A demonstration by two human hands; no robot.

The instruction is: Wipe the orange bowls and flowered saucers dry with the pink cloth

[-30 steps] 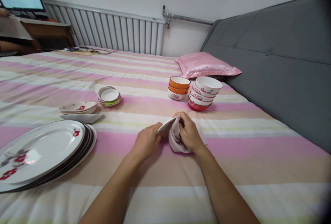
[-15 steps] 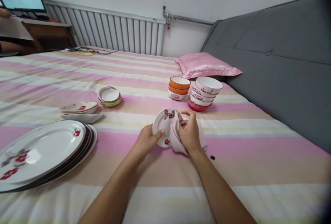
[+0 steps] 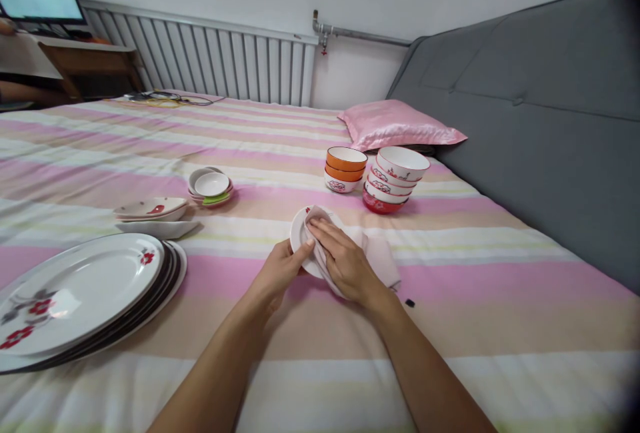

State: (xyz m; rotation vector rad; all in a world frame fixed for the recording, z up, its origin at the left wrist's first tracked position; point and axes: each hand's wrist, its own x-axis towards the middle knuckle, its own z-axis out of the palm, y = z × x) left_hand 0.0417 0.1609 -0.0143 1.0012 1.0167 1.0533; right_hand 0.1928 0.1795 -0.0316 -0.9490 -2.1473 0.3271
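Note:
My left hand (image 3: 284, 261) grips the left edge of a small white plate (image 3: 299, 230) with red flowers, thumb on top and fingers beneath. Pressed flat over the plate's face is my right hand (image 3: 343, 256), with a pale pink cloth (image 3: 383, 261) under its fingers. The cloth covers much of the plate, and its loose end trails to the right. Beyond the hands stand a stack of orange and white bowls (image 3: 346, 165) and a taller stack of white and red bowls (image 3: 395, 180).
Large oval plates (image 3: 95, 286) are piled at the left. Behind them are shallow dishes (image 3: 150, 210) and small nested bowls (image 3: 211, 185). A small black object (image 3: 410, 303) lies on the striped sheet. A pink pillow (image 3: 400, 123) rests by the grey headboard (image 3: 545, 86). Part of another person (image 3: 25, 92) shows at far left.
My right hand has moved left with the cloth, from bunching it at the plate's right side to lying flat over the plate. My left hand still holds the plate, which is slightly lower and further left.

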